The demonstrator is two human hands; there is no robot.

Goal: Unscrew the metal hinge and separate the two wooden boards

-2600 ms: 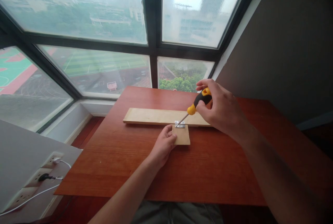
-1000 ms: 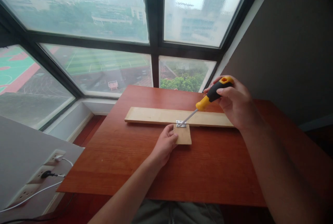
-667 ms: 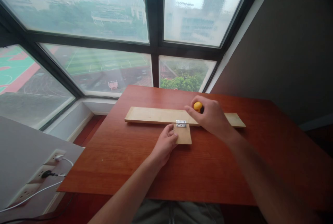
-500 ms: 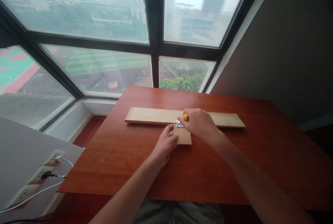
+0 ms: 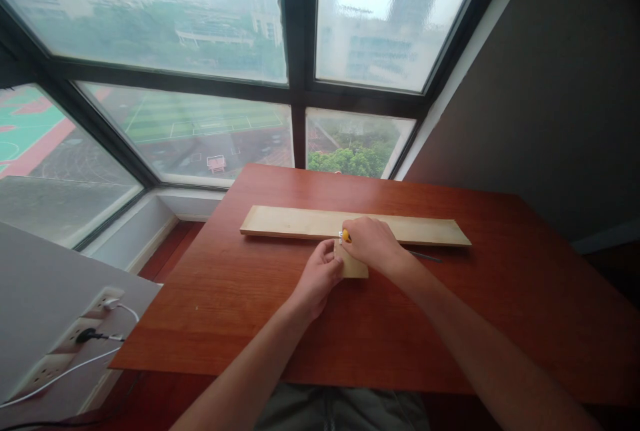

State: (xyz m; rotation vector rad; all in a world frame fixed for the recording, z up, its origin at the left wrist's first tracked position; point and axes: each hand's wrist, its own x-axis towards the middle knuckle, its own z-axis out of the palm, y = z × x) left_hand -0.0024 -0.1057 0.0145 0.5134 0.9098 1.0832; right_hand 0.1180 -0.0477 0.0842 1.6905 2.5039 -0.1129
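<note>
My left hand [image 5: 323,276] grips the left side of a small wooden block [image 5: 356,269], fingers behind and thumb on top. Just beyond it lies a long pale wooden board [image 5: 295,223], running across the table. A small silvery metal plate [image 5: 341,237] sits where block and board meet, mostly hidden now by my right fingers. My right hand [image 5: 373,239] is closed around a screwdriver with a yellow handle [image 5: 346,235]. Its thin dark shaft [image 5: 425,257] seems to stick out rightward past my wrist. My right fingertips are at the metal plate; whether they pinch anything small I cannot tell.
The reddish-brown table [image 5: 240,311] stands against large windows [image 5: 210,124] with dark frames. A grey wall [image 5: 550,84] rises at the right. Wall sockets [image 5: 80,337] with plugged-in cables are at the lower left, beside the table's edge.
My right hand has shifted left and slightly down, covering more of the metal plate. The screwdriver's shaft now shows beyond my wrist. My left hand and the block stay put.
</note>
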